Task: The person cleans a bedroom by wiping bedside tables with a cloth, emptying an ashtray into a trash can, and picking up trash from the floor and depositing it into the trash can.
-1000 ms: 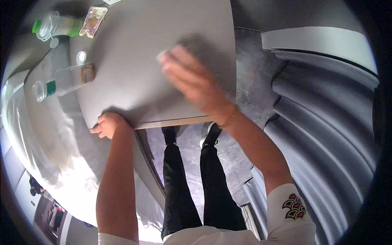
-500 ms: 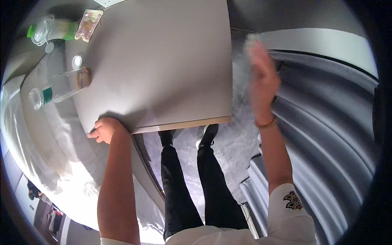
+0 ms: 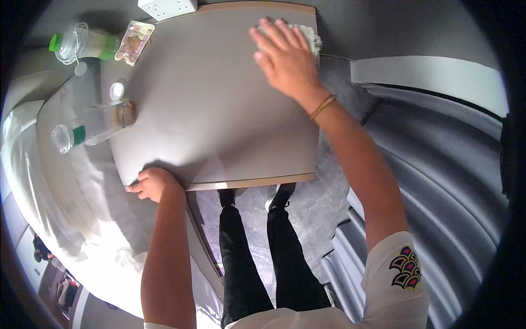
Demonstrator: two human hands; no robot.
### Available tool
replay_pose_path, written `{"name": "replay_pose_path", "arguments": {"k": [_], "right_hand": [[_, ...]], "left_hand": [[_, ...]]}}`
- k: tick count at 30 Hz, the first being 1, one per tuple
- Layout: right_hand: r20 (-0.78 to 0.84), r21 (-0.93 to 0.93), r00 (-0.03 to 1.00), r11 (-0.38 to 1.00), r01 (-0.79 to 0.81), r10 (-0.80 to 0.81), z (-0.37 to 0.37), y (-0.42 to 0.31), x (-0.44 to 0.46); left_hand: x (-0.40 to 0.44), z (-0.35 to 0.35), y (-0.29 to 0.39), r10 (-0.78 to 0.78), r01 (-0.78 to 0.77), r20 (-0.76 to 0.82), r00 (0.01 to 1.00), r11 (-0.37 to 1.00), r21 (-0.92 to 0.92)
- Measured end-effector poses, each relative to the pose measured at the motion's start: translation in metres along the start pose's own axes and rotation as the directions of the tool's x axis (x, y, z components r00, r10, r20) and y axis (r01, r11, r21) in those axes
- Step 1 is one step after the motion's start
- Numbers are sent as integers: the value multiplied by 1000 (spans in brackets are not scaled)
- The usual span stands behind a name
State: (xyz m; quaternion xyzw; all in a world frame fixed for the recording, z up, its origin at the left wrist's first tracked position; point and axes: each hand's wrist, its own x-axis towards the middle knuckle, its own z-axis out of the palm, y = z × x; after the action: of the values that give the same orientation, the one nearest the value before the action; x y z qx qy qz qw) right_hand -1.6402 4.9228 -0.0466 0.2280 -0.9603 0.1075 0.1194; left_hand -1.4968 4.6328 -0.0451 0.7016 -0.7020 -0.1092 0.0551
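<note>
My left hand point(image 3: 156, 183) is closed around the near left corner of a grey-brown tabletop point(image 3: 219, 109), thumb and fingers at its edge. At the far right corner, my right hand point(image 3: 287, 57) lies over a crumpled white cloth point(image 3: 312, 37), holding it against the surface with its fingers stretched forward. Most of the cloth is hidden under the palm. On the left side of the table a clear bottle point(image 3: 101, 123) with a green label lies on its side, and a round white cap point(image 3: 117, 91) is close by.
A green-capped bottle point(image 3: 96, 43) with a white cord and a small printed packet point(image 3: 135, 43) are at the far left. Behind the table is a white power strip point(image 3: 167, 7). White bedding point(image 3: 93, 219) borders the left, grey curtain folds point(image 3: 438, 164) the right.
My right hand has swung left from beyond the table's right edge onto its far right corner, carrying the cloth. My left hand keeps its grip on the corner. The view has shifted slightly.
</note>
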Motion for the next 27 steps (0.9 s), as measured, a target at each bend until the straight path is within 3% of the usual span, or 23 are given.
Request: {"name": "replay_pose_path", "arguments": {"k": [2, 7, 9, 10, 12, 13, 15, 17, 19, 21, 25, 27], "right_hand": [[-120, 82, 990, 994, -70, 79, 13, 17, 2], [-149, 78, 979, 989, -128, 139, 11, 37, -6], [-261, 241, 927, 948, -208, 270, 10, 56, -19], [-261, 244, 929, 949, -200, 263, 10, 65, -25], [-177, 438, 685, 680, -588, 706, 8, 75, -41], [-177, 435, 687, 682, -588, 705, -3, 64, -34], [-404, 382, 802, 878, -289, 440, -20, 35, -12], [-394, 412, 890, 910, -52, 230, -18, -9, 21], [-168, 278, 986, 958, 65, -18, 0, -54, 34], [-88, 204, 974, 954, 221, -207, 28, -81, 39], [-55, 227, 996, 971, 80, -69, 30, -68, 55], [-148, 25, 974, 985, -171, 173, 31, -27, 52]], "left_hand": [[1, 0, -1, -5, 5, 7, 1000, 1000, 6], [1, -1, 0, -14, 14, 14, 1000, 1000, -9], [2, -1, 0, -14, 14, 9, 1000, 999, -34], [2, 0, 0, -13, 13, 14, 1000, 1000, -18], [-1, -3, 3, -21, 21, 16, 1000, 1000, 4], [-2, -4, 3, -22, 22, 19, 1000, 1000, 5], [-4, -6, 5, -31, 31, 30, 999, 999, -22], [-4, -6, 7, -39, 39, 32, 999, 999, -9], [-4, -7, 6, -45, 45, 32, 998, 999, 2], [-3, -4, 5, -43, 43, 31, 999, 999, -8], [-2, 0, 3, -33, 33, -15, 999, 999, 3], [-1, 1, 2, -42, 42, -19, 999, 999, 1]]}}
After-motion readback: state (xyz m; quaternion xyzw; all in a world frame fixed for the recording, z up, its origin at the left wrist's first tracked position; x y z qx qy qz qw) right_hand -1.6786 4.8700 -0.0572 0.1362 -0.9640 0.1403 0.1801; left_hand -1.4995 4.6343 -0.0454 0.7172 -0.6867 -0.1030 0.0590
